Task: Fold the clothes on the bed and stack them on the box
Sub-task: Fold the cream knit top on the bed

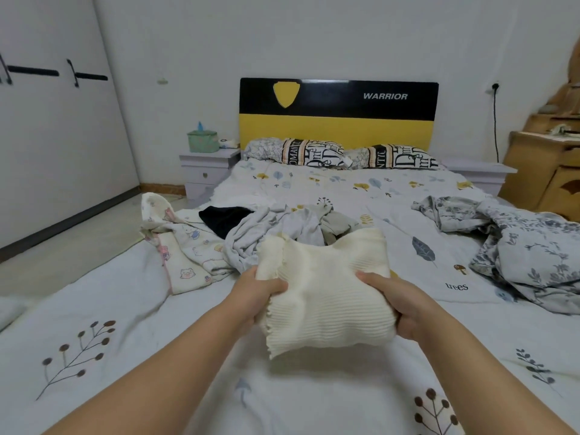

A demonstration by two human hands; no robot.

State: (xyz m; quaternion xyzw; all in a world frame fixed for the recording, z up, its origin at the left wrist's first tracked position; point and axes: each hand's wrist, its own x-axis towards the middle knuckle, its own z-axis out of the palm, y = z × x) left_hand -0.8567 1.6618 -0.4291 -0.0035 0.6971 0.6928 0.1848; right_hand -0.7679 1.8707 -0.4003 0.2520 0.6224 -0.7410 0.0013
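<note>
The left hand (266, 293) had its grip curled into the left edge of a cream ribbed knit top (326, 296), thumb on top and the remaining fingers hidden under the cloth. The top was folded into a thick pad, held between the two grips just above the bed (150, 309). It looked light, soft and stretchy, likely to sag or unfold if held by one edge only, so taking both side edges with support underneath seemed the safest hold. The right hand (398, 306) clamped the opposite edge in the same way, its fingertips also out of sight.

Beyond the left grip lay a pile of unfolded clothes (251, 233), overlapping so that single garments were hard to separate. Far right of the right grip sat a crumpled floral quilt (518, 252). The box was nowhere in view.
</note>
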